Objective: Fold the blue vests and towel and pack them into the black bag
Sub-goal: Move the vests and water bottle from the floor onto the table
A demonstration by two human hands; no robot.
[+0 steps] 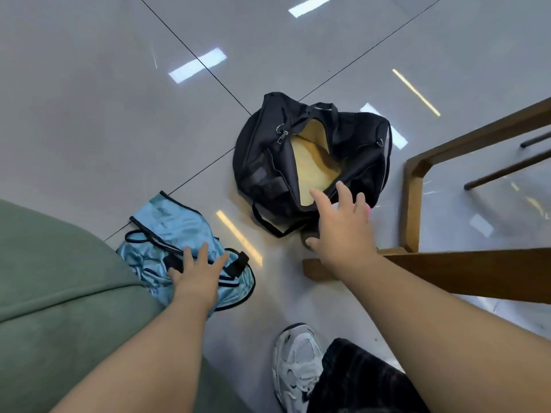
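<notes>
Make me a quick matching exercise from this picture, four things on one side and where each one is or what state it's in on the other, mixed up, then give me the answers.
Things:
1. black bag
2. blue vest
3. left hand
4. right hand

Places or states:
A. crumpled on the floor tiles
B. fingers spread, at the bag's near edge
C. unzipped, yellow lining showing
D. resting flat on the blue fabric

Pairs: 1-C, 2-A, 3-D, 4-B
</notes>
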